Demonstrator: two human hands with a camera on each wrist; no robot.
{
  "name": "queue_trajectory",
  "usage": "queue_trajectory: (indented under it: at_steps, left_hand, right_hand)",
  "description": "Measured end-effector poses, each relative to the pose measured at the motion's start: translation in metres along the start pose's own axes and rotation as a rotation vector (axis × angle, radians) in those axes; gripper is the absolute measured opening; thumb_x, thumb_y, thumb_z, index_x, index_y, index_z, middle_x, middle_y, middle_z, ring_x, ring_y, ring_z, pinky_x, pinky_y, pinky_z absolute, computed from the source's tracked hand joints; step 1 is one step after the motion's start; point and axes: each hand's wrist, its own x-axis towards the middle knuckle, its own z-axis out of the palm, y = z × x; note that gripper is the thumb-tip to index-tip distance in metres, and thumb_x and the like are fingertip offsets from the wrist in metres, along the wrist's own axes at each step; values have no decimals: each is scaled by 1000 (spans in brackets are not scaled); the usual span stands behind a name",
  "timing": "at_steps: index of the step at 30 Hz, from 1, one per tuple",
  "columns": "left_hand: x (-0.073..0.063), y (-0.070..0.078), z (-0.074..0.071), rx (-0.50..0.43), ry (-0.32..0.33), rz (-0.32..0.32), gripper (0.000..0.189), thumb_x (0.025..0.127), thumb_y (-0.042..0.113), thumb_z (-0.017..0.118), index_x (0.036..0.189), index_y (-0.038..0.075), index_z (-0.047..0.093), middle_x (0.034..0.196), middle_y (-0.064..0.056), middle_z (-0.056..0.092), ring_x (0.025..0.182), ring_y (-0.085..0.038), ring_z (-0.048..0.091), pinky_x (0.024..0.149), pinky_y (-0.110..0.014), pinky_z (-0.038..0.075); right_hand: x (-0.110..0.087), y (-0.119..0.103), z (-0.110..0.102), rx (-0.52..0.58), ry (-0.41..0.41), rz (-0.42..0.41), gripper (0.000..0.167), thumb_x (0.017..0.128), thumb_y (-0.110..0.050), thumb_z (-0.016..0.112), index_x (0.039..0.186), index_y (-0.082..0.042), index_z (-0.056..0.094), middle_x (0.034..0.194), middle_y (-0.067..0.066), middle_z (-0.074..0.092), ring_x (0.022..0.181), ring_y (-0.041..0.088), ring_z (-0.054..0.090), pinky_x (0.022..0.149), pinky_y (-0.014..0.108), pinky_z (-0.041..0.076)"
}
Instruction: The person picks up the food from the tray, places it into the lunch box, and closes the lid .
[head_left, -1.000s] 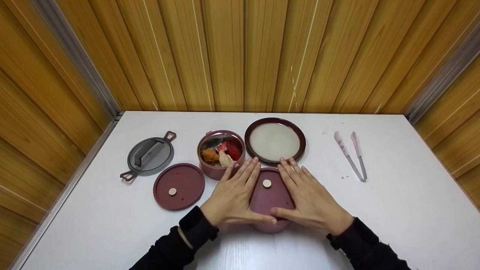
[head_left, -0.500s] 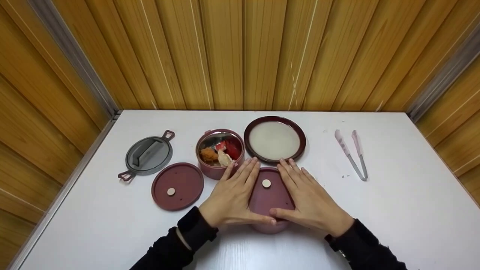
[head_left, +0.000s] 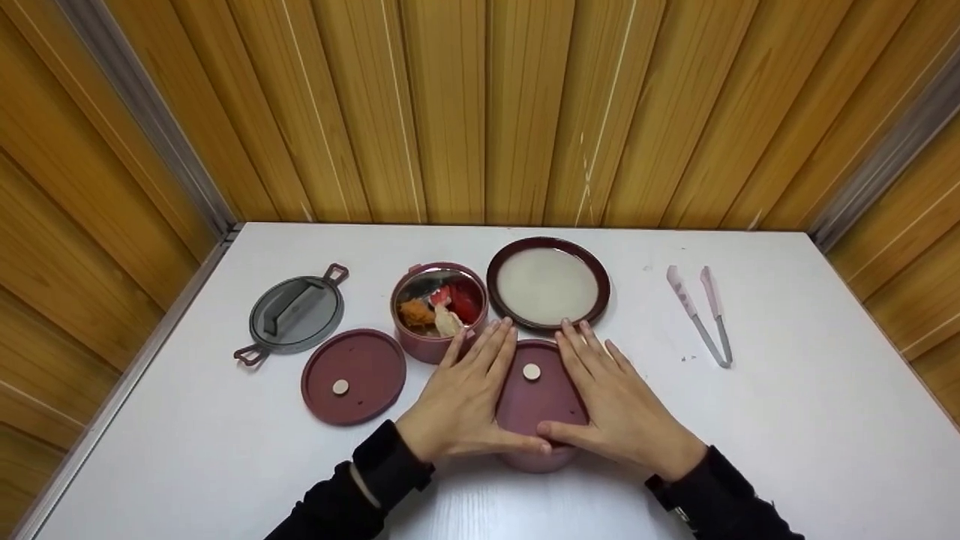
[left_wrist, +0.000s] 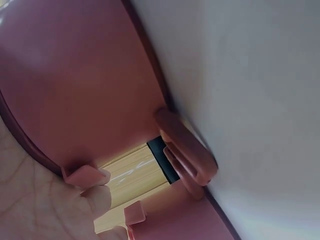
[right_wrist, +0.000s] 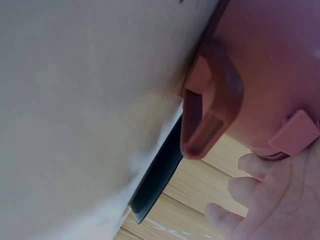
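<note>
Both hands rest on a round mauve lid (head_left: 534,405) that sits on a pink lunch pot (head_left: 541,460) at the front middle of the table. The left hand (head_left: 463,405) lies along the lid's left side, fingers straight and pointing forward. Mirroring it on the right side is the right hand (head_left: 621,409); the two thumbs nearly meet at the near edge. In the left wrist view, a loop handle (left_wrist: 195,157) juts from the pot's wall (left_wrist: 85,75), with the palm beside the rim. The right wrist view shows another loop handle (right_wrist: 227,110) and a small clip tab (right_wrist: 295,132).
Behind the left fingertips stands an uncovered pink pot (head_left: 427,348) holding several food pieces. A second mauve lid (head_left: 367,375) and a grey round piece with loop handles (head_left: 311,322) lie left. A dark-rimmed plate (head_left: 555,285) sits behind the lidded pot; tongs (head_left: 709,330) lie right.
</note>
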Motion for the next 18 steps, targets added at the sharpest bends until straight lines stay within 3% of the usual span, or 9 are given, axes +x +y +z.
queue_trajectory:
  at_steps: [18]
  left_hand:
    - [-1,0,1,-15,19,16,141,84,94,65,175,-1,16,184,-20,16,173,-34,18,141,-62,15]
  right_hand:
    - [-1,0,-2,26,-12,27,118,96,-79,65,176,-4,21,184,18,20,170,44,23,131,74,29]
